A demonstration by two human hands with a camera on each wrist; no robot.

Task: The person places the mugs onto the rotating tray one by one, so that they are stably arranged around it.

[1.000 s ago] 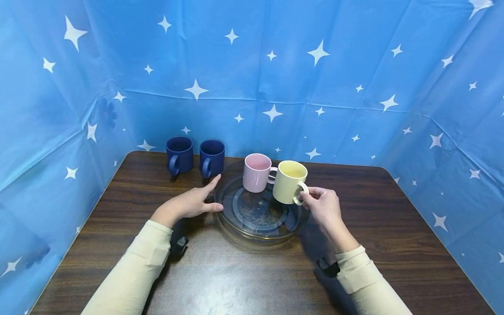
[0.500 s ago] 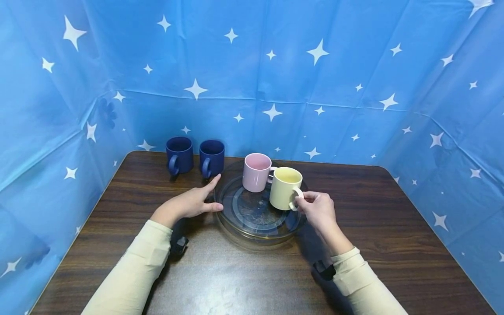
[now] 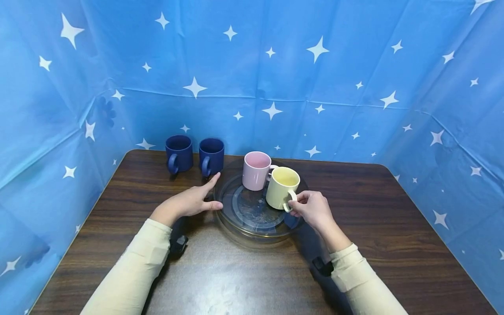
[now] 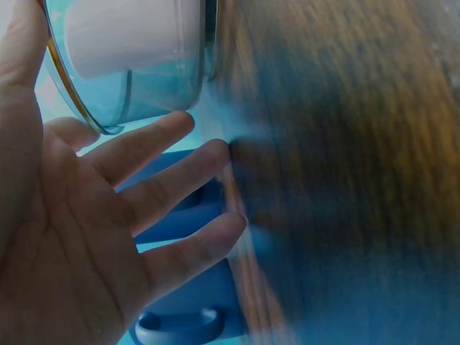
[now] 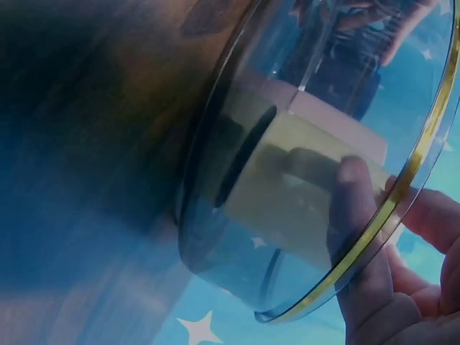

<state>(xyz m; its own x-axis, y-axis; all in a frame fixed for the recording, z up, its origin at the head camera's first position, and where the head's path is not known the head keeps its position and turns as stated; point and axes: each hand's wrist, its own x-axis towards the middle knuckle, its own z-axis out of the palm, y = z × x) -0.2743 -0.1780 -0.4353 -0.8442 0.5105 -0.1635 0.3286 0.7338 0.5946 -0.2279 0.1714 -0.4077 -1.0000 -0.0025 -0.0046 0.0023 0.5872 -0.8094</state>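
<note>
The right hand pinches the handle of the yellow mug, whose body is left of that hand; the left hand spreads wide at the glass bowl's left.

I see two navy mugs upright left of centre, on a dark wood-grain table; a blue star-patterned curtain spans the upper frame.

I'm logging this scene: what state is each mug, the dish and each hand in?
Glass dish: open side up
Pink mug: upright in dish
Yellow mug: inside dish, handle held
Left blue mug: upright on table
Right blue mug: upright on table
Left hand: fingers spread, beside dish
Right hand: pinching yellow mug's handle
</note>
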